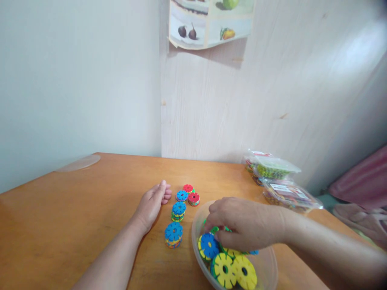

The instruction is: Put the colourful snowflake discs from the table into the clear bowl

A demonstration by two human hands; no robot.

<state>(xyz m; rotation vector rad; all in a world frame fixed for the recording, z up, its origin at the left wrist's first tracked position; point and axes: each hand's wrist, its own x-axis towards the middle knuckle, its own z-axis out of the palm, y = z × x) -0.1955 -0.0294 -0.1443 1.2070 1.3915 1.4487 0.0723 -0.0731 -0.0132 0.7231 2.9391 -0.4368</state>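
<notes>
My left hand (155, 201) rests on its side on the table, fingers loosely curled in with the thumb along them; nothing shows in it. Just right of it stand small stacks of notched plastic discs: a blue-topped stack (179, 209), a nearer blue-topped stack (173, 232), a farther blue-topped one (182, 196) and two red-topped ones (194, 198). My right hand (242, 223) reaches into a clear plastic bowl (270, 268), thumb and fingers apart over the loose discs. Its thumb is at a blue disc (209, 245); yellow discs (225, 269) lie nearer me. Some fingertips are hidden.
Clear lidded packs (290, 193) with colourful contents sit at the table's back right. A translucent round lid (80, 163) lies at the back left edge. The wooden table (90, 209) meets the wall, where a picture sheet (208, 24) hangs. Pink cloth (363, 181) is at far right.
</notes>
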